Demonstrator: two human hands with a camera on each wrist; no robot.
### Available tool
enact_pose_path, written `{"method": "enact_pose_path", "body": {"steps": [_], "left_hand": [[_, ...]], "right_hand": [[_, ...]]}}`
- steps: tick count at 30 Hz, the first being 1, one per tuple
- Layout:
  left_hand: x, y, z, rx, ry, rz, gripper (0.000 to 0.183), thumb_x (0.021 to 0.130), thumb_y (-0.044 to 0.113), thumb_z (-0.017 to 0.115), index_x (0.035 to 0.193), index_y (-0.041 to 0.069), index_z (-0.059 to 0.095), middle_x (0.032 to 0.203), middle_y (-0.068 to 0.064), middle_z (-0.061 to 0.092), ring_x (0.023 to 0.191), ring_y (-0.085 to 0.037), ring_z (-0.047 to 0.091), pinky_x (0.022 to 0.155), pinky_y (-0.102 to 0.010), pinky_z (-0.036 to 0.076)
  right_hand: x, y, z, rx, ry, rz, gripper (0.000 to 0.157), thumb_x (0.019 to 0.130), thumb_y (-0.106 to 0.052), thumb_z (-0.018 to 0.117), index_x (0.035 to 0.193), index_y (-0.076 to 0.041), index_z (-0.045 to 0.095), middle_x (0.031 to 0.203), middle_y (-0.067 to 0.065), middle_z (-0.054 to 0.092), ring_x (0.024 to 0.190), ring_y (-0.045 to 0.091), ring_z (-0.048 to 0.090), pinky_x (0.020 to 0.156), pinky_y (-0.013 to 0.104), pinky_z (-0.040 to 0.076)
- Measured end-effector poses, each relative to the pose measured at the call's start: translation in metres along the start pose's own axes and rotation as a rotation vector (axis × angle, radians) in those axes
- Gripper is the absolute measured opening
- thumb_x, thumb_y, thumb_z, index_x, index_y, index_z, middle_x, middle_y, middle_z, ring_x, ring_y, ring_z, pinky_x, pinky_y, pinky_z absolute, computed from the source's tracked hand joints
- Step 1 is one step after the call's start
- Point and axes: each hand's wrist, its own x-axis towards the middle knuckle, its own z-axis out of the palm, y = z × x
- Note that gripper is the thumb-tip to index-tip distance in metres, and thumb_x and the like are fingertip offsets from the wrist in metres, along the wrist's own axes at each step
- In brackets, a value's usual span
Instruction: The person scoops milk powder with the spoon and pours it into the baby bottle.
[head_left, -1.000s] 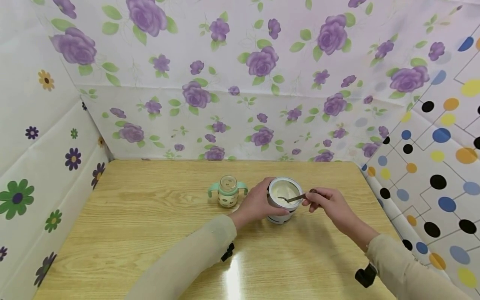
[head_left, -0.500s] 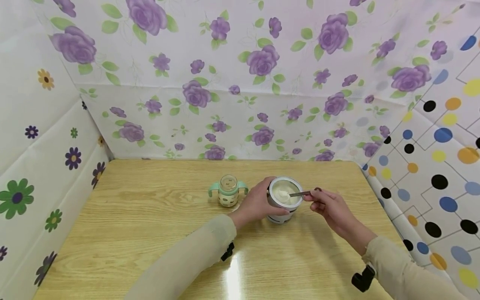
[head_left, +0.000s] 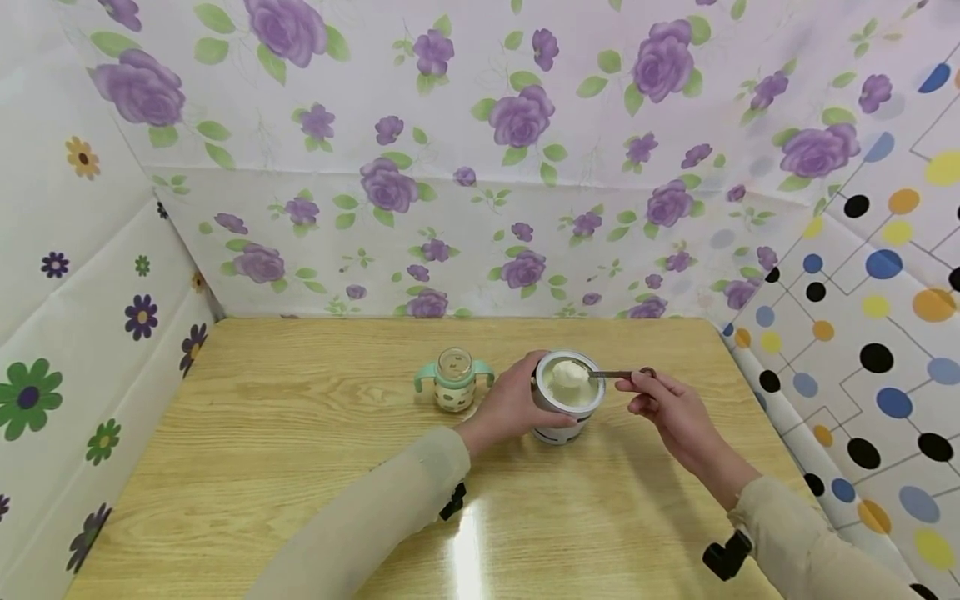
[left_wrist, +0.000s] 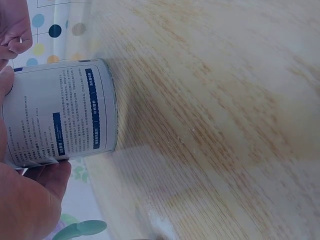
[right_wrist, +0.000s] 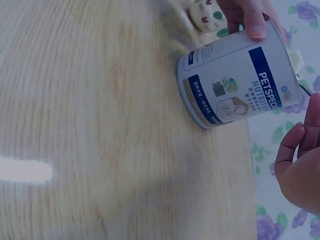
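A white milk powder can (head_left: 557, 432) with blue label bands stands at the middle right of the table, its top uncovered and pale powder inside. My left hand (head_left: 512, 407) grips its left side, thumb in front; the left wrist view shows fingers (left_wrist: 55, 177) around the can (left_wrist: 62, 112). With its thumb and fingers, my right hand (head_left: 678, 414) pinches the handle of a spoon (head_left: 617, 374). A heap of powder (head_left: 570, 372) sits on the spoon's bowl, over the can's mouth. In the right wrist view my right hand (right_wrist: 302, 157) is just beyond the can's rim.
Left of the can stands a baby bottle (head_left: 454, 385) with two green handles and a clear cap. Whitish specks and a pale patch (left_wrist: 162, 222) lie on the wooden table (head_left: 300, 450). Patterned cloth walls (head_left: 480, 242) enclose the table's back and sides.
The spoon has risen out of the powder, from tilted down into the can to level, and now bears a heap. My right hand moved slightly right; the left stayed on the can.
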Motion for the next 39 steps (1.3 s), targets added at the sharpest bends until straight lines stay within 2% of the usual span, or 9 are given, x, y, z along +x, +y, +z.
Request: {"method": "enact_pose_path", "body": {"steps": [3,7,15,20,25,33,39], "left_hand": [[0.001,0.000,-0.001,0.001,0.004,0.002,0.105,0.074,0.047,0.100,0.160,0.026,0.043,0.148,0.005,0.059,0.134,-0.020,0.058,0.111,-0.048,0.050],[0.001,0.000,0.000,0.017,0.003,0.009,0.105,0.073,0.048,0.100,0.159,0.025,0.044,0.147,0.005,0.060,0.134,-0.019,0.058,0.111,-0.046,0.050],[0.001,-0.002,0.000,0.002,0.001,0.013,0.105,0.074,0.048,0.100,0.160,0.025,0.043,0.147,0.005,0.060,0.134,-0.019,0.058,0.111,-0.046,0.050],[0.001,-0.001,0.000,0.011,-0.006,0.005,0.107,0.074,0.049,0.099,0.161,0.024,0.042,0.148,0.005,0.059,0.135,-0.019,0.058,0.111,-0.047,0.050],[0.001,-0.002,0.000,0.013,0.000,0.007,0.106,0.074,0.049,0.099,0.161,0.024,0.043,0.148,0.004,0.059,0.135,-0.020,0.058,0.111,-0.047,0.049],[0.001,-0.002,0.000,0.024,0.000,0.002,0.108,0.074,0.051,0.098,0.162,0.025,0.041,0.148,0.005,0.059,0.134,-0.020,0.059,0.110,-0.047,0.051],[0.000,0.000,0.000,0.015,-0.004,0.006,0.106,0.074,0.050,0.099,0.161,0.025,0.042,0.147,0.007,0.059,0.133,-0.018,0.059,0.110,-0.046,0.050]], "right_hand": [[-0.001,0.001,-0.002,-0.041,-0.004,-0.046,0.032,0.112,-0.029,0.061,0.118,-0.003,0.078,0.106,-0.005,0.081,0.082,0.011,0.069,0.087,0.027,0.059],[-0.004,0.008,-0.004,-0.086,-0.017,-0.063,0.036,0.112,-0.026,0.060,0.123,0.005,0.075,0.108,-0.003,0.081,0.081,0.012,0.070,0.085,0.029,0.060],[-0.006,0.014,-0.005,-0.136,0.025,-0.110,0.040,0.112,-0.028,0.061,0.125,0.008,0.074,0.110,0.000,0.081,0.080,0.012,0.069,0.084,0.027,0.060],[-0.006,0.018,-0.006,-0.177,0.024,-0.126,0.045,0.112,-0.027,0.061,0.130,0.014,0.068,0.110,0.001,0.081,0.080,0.012,0.070,0.084,0.026,0.060],[-0.005,0.017,-0.003,-0.124,0.030,-0.116,0.042,0.112,-0.025,0.060,0.128,0.013,0.070,0.104,-0.004,0.082,0.081,0.011,0.072,0.084,0.026,0.060],[-0.004,0.013,-0.002,0.058,0.048,-0.045,0.029,0.112,-0.025,0.061,0.111,-0.005,0.081,0.101,-0.002,0.082,0.082,0.009,0.073,0.086,0.024,0.060],[-0.002,0.012,-0.002,0.080,0.045,-0.015,0.028,0.112,-0.026,0.060,0.111,-0.007,0.081,0.099,-0.004,0.082,0.082,0.008,0.072,0.086,0.024,0.060]]}}
